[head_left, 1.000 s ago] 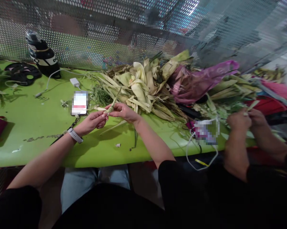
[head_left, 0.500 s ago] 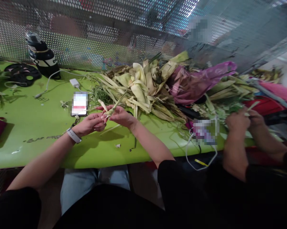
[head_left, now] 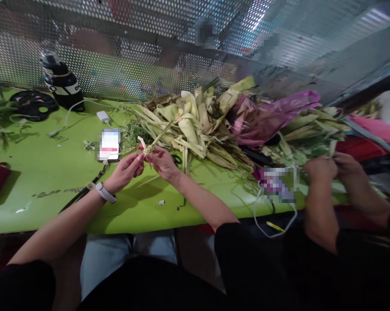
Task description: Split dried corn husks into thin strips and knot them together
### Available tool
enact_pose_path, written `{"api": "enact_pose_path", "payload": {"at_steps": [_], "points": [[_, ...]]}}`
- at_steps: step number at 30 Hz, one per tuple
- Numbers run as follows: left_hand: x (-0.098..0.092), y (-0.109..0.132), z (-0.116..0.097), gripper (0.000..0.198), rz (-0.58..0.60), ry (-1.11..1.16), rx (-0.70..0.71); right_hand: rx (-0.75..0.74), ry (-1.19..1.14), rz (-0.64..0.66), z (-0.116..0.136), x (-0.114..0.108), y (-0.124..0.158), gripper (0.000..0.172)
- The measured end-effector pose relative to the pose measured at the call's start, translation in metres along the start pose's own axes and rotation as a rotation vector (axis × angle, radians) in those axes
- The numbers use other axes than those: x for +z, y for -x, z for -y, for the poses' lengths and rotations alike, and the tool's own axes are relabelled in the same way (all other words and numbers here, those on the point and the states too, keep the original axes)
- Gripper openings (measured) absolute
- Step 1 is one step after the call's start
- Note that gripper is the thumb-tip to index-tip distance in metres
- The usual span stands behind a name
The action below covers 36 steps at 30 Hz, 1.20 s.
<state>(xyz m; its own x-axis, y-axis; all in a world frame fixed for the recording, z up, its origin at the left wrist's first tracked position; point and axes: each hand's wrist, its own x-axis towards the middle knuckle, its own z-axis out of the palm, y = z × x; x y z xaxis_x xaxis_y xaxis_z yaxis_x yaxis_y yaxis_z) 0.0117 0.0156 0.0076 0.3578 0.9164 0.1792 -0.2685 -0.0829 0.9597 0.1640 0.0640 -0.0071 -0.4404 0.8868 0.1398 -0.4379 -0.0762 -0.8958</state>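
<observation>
Both my hands meet above the green table, closed on a small piece of folded corn-husk strips (head_left: 148, 150). My left hand (head_left: 127, 169), with a white watch band on the wrist, pinches its near left side between thumb and fingers. On the other side, my right hand (head_left: 163, 163) grips the same piece. A pale end and a longer greenish strip stick up from it; the fingers partly hide the fold. Just beyond my right hand lies a heap of dry corn husks (head_left: 195, 125). Near my left hand lies a phone (head_left: 110, 144), its screen lit and blurred.
A dark bottle (head_left: 62, 84) stands at the back left before a perforated metal screen (head_left: 117, 52). A purple plastic bag (head_left: 263, 116) rests against the husks. Scissors (head_left: 176, 160) lie partly hidden behind my right hand. At right, another person's hands (head_left: 324, 166) hold a pale strip.
My left fingers have shifted up into a tighter pinch on the husk piece. A dark strap shows more beneath my left forearm. The other person's strip now points more upright.
</observation>
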Motion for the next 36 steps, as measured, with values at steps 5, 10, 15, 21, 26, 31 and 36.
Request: {"api": "enact_pose_path", "payload": {"at_steps": [5, 10, 15, 21, 26, 31, 36], "points": [[-0.001, 0.002, -0.001, 0.027, 0.061, -0.142, 0.095, -0.002, -0.064, -0.044, 0.001, 0.006, 0.004, 0.032], [-0.003, 0.003, -0.002, 0.027, 0.05, -0.305, 0.142, -0.012, -0.058, -0.069, -0.003, 0.008, 0.004, 0.033], [-0.007, 0.0, -0.004, 0.029, -0.04, -0.435, 0.147, -0.03, 0.079, -0.099, 0.005, -0.001, 0.003, 0.031], [-0.01, -0.001, -0.005, 0.024, -0.047, -0.808, 0.278, -0.031, 0.313, -0.151, 0.026, -0.005, 0.005, 0.031], [-0.01, -0.002, 0.0, 0.024, -0.046, -0.91, 0.352, 0.011, 0.319, -0.128, 0.017, -0.007, 0.001, 0.035], [-0.006, 0.0, -0.002, 0.026, -0.065, -0.842, 0.201, 0.028, 0.211, -0.161, 0.007, -0.009, -0.004, 0.036], [-0.002, 0.001, -0.006, 0.019, -0.074, -0.771, 0.094, 0.024, 0.153, -0.172, 0.004, -0.01, -0.005, 0.033]]}}
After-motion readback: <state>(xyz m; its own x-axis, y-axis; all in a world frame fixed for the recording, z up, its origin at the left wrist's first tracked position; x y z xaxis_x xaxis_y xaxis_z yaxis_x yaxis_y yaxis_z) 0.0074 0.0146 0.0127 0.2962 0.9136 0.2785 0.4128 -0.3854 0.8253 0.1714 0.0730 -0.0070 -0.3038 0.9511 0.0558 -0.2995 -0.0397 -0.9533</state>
